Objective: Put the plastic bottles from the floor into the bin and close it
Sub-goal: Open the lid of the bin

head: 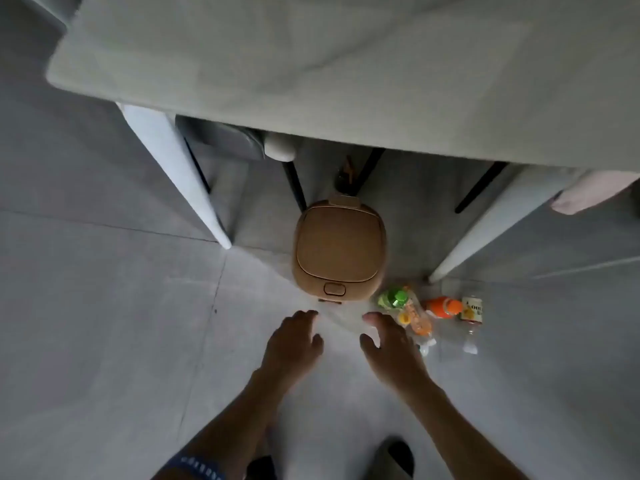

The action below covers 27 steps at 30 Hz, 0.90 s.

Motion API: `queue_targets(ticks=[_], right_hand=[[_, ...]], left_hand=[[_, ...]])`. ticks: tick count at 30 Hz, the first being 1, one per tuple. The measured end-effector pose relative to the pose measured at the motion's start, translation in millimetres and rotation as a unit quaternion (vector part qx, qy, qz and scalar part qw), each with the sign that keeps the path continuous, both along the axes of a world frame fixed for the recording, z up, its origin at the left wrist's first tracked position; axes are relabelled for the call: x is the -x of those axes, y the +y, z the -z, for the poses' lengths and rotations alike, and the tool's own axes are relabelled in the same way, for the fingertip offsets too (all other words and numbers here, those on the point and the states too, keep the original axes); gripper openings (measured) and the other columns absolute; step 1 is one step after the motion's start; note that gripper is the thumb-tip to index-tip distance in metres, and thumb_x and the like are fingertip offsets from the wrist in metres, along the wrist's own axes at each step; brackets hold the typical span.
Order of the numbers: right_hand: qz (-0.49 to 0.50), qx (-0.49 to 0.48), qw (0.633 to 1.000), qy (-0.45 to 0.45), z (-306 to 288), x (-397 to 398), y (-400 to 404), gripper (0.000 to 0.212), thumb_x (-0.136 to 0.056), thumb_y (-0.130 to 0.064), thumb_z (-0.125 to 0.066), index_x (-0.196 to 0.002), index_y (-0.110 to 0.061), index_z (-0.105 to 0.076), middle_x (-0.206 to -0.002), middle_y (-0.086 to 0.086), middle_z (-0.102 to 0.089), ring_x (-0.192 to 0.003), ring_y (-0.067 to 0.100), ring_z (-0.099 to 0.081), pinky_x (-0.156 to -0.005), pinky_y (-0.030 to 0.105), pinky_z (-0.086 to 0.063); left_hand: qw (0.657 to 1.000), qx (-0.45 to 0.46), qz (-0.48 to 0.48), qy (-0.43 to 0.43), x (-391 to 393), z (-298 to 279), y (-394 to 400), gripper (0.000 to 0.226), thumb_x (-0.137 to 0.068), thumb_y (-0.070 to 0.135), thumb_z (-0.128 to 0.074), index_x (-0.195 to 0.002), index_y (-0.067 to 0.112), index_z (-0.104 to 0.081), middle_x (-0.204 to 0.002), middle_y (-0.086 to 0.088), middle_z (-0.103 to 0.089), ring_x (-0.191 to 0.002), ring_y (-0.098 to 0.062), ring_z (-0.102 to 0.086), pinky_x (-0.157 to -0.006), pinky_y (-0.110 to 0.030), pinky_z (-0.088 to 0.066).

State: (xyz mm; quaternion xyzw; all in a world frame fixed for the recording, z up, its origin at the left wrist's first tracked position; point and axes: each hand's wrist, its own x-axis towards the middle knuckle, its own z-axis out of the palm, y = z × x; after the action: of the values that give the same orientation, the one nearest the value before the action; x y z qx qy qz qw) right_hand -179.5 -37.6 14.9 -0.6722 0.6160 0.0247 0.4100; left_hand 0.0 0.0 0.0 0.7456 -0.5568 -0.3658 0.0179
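A tan bin (338, 249) with its lid down stands on the floor under the table's front edge. To its right, several plastic bottles lie on the tiles: one with a green cap (394, 297), one with an orange-patterned label (417, 320), an orange one (445, 307) and a clear one with a yellow label (471, 311). My left hand (294, 341) hovers just in front of the bin, fingers apart and empty. My right hand (391, 344) is beside it, open, next to the nearest bottle but not holding it.
A pale table (311, 81) fills the upper view, with white legs (180, 174) left and right of the bin. Dark chair legs (294, 185) stand behind the bin. My feet show at the bottom edge. Grey floor tiles extend to the left.
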Motion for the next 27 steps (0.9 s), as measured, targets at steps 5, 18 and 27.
queue_targets(ticks=[5,18,27], right_hand=[[-0.192,0.216,0.956,0.057,134,-11,-20,0.06,-0.081,-0.021,-0.063,-0.138,-0.02,-0.046,-0.144,0.007,-0.05,-0.125,0.03,-0.053,-0.098,0.045,-0.047],[-0.206,0.61,0.765,-0.019,275,-1,-55,0.051,-0.081,-0.016,-0.065,-0.132,-0.011,-0.059,-0.131,0.009,-0.061,-0.124,0.03,-0.05,-0.103,0.047,-0.034],[-0.23,0.588,0.775,-0.017,263,6,-47,0.053,-0.079,-0.008,-0.061,-0.132,-0.01,-0.062,-0.133,0.007,-0.062,-0.126,0.029,-0.053,-0.104,0.048,-0.04]], left_hand=[[0.973,0.178,0.122,-0.084,6,118,-20,0.062,-0.091,0.021,-0.059,-0.148,0.019,-0.034,-0.153,-0.005,-0.039,-0.139,-0.025,-0.038,-0.112,-0.038,-0.034],[0.789,0.526,0.251,-0.192,-34,240,-53,0.035,-0.089,0.026,-0.051,-0.12,0.011,-0.054,-0.117,-0.016,-0.064,-0.089,-0.027,-0.05,-0.076,-0.04,-0.045],[0.805,0.495,0.244,-0.22,-18,217,-52,0.029,-0.077,0.026,-0.064,-0.099,0.006,-0.068,-0.113,-0.016,-0.066,-0.096,-0.033,-0.056,-0.075,-0.048,-0.049]])
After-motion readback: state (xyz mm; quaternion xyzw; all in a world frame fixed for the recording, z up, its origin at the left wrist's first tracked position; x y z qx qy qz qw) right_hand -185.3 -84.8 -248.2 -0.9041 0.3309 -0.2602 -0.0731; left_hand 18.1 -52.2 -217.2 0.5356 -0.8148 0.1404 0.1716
